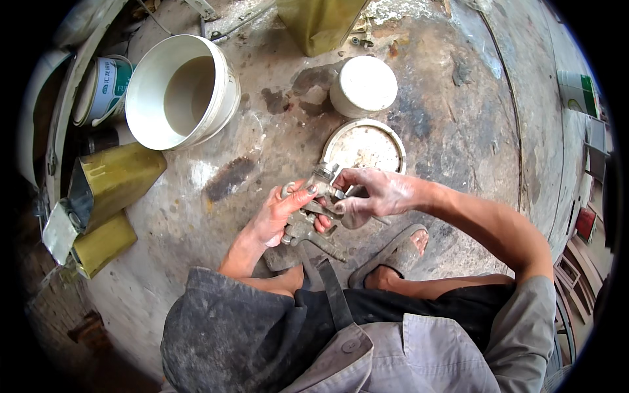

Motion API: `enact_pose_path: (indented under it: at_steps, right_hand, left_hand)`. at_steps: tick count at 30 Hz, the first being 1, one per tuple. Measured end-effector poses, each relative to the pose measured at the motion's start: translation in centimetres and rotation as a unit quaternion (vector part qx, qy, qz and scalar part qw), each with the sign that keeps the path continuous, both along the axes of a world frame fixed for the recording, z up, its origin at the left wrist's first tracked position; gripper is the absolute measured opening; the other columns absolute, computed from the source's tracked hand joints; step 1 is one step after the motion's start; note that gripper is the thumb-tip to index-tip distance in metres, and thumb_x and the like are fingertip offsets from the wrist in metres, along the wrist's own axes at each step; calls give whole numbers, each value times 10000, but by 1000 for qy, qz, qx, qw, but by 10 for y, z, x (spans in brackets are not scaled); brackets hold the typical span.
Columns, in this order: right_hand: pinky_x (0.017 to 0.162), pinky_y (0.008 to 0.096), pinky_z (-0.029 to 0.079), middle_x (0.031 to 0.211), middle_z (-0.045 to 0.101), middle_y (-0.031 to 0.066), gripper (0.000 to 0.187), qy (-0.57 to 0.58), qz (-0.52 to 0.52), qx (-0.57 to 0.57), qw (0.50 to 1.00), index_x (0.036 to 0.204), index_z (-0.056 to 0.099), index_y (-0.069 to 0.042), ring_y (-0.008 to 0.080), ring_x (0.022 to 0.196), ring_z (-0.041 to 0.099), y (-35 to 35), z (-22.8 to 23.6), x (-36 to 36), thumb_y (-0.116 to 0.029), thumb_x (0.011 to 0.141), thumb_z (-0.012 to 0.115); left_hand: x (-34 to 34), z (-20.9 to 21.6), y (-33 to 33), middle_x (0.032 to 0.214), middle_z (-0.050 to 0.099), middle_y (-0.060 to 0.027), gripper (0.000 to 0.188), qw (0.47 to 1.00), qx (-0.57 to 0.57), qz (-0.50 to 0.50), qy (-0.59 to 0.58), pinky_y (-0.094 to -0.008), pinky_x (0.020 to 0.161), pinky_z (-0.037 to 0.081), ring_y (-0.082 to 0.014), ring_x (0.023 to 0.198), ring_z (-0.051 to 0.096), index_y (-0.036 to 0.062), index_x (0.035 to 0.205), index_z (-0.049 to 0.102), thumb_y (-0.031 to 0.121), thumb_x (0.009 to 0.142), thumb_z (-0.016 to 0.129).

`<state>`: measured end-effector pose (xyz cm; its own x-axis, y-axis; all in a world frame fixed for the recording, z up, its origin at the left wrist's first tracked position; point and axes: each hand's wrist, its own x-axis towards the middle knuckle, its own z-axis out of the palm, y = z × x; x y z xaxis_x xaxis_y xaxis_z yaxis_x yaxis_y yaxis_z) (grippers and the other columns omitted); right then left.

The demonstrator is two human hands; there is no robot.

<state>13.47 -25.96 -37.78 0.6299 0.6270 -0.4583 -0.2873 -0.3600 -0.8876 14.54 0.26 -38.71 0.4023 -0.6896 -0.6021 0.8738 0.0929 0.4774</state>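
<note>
A dusty metal spray gun (303,227) is held above the floor, between my bent knees. My left hand (278,215) is closed round its body, with the thumb across the top. My right hand (379,193) reaches in from the right, and its thumb and forefinger pinch a small metal part on the gun's side. Those fingers partly hide that part. Just beyond my hands lies a round white lid (397,149) with smeared residue on it. Behind it stands a white tub (367,84).
A large white bucket (226,98) with cloudy liquid stands at the far left. Gold-coloured tins (124,177) lie left, beside a paint can (108,88). Another gold tin (318,26) is at the back. A cable (511,98) runs along the stained floor at right.
</note>
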Motion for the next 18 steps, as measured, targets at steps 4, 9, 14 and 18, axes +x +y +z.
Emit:
enact_pose_path:
  at_steps: [4,9,14,18]
  right_hand:
    - [757,425,502,853,681,189,400,-75,-17,-49,996,1103,646,16,293,822,670,11,-9,-4,-363,984,685]
    - [742,384,492,847,696,102,351,87,0,20,996,1145,688,-17,207,804,628,2,-3,3,-340,1012,651]
    - [945,383,497,1166,716,144,473,79,-6,13,997,1325,645,-45,255,1095,652,-2,-6,7,-425,1056,556]
    - [1182,460,375,1542,462,244,829,123,-47,-32,991,1538,420,-22,372,1425,459,-27,-10,14,-633,992,547]
  left_hand:
    - [-2,-2,-3,863,722,-190,349,999,24,23,14,-335,684,597,-238,733,728,-40,1100,620,302,1058,565]
    - [-1,-1,-1,869,721,-186,346,1000,14,-8,16,-340,664,601,-239,709,727,-30,1105,625,307,1058,563]
    - [-3,-19,11,930,707,-156,390,999,-2,15,33,-350,647,606,-239,716,727,-38,1190,620,323,1051,573]
    - [4,-16,17,1022,662,-112,580,997,16,76,26,-356,662,604,-230,768,718,-35,1462,492,351,1038,585]
